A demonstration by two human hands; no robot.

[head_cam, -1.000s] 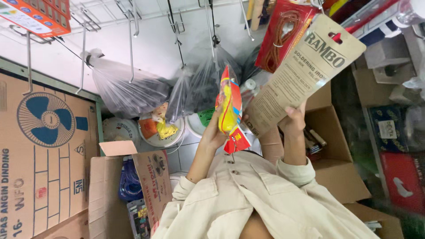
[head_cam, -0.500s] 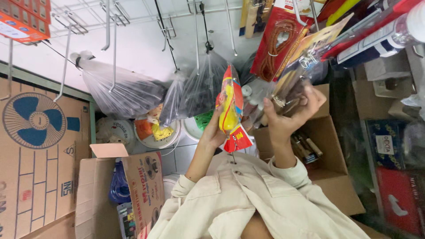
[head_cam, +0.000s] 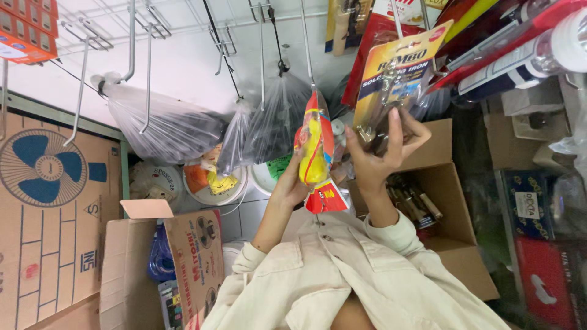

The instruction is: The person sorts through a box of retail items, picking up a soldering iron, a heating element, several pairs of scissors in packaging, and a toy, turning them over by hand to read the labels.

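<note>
Two hands up, each on its own hanging pack. Left to right:

- Fan carton [head_cam: 52, 201] at far left, blue fan drawing on its side; next to it an open cardboard box [head_cam: 156, 256] with a blue bag inside.
- Wire hooks [head_cam: 143, 67] run across the top; clear plastic bags [head_cam: 177, 131] with dark contents hang from them, white round tubs [head_cam: 211, 183] just behind the bags.
- Left hand [head_cam: 293, 183] is wrapped around the lower part of a red-and-yellow packet [head_cam: 315, 150], fingers closed on it. Packet sits centre frame, upright, under a long hook (can't tell if it is on the hook or just below it).
- Right hand [head_cam: 379, 153] grasps the bottom of a yellow-card blister pack [head_cam: 397, 73], fingers spread up its clear front, thumb out to the right. Pack sits tilted, just right of the packet, close to but apart from it; its top reaches the hook [head_cam: 397, 21].
- Red carded packs [head_cam: 367, 61] hang behind the blister pack.
- Open brown box [head_cam: 440, 201] below the right hand, with long dark items inside.
- Far right: shelf with boxed goods [head_cam: 532, 208], blue and red.
- Cream jacket sleeves [head_cam: 342, 281] fill the bottom centre.
</note>
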